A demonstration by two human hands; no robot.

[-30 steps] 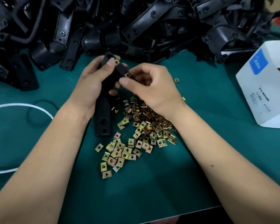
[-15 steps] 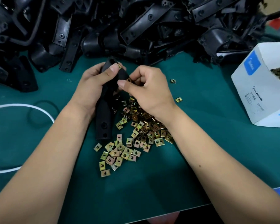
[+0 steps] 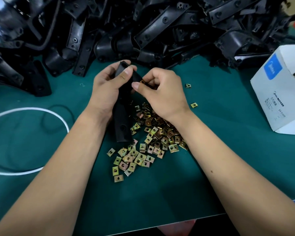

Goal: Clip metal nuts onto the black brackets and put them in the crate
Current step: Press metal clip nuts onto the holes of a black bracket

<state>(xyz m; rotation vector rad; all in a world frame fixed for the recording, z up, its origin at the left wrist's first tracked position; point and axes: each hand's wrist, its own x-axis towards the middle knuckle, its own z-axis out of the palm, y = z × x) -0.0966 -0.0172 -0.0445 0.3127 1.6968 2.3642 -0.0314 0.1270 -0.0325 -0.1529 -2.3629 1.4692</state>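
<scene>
I was in the middle of clipping: my left hand (image 3: 107, 87) was wrapped round a black bracket (image 3: 122, 120), thumb pressed across its upper end, its lower end reaching down to the table (image 3: 186, 193) beside the heap of loose nuts (image 3: 148, 138). My right hand (image 3: 162, 92) pinched a single metal nut (image 3: 142, 81) between thumb and curled forefinger, right against the bracket's edge; that grip was closed tight on the nut. How far the nut had seated I could not tell. As I judged it, the next move called for a firm push to slide the nut fully over the edge until its hole met the bracket's hole, then a carry to the crate, which was out of sight. More brackets lay in the pile (image 3: 143, 28) behind.
</scene>
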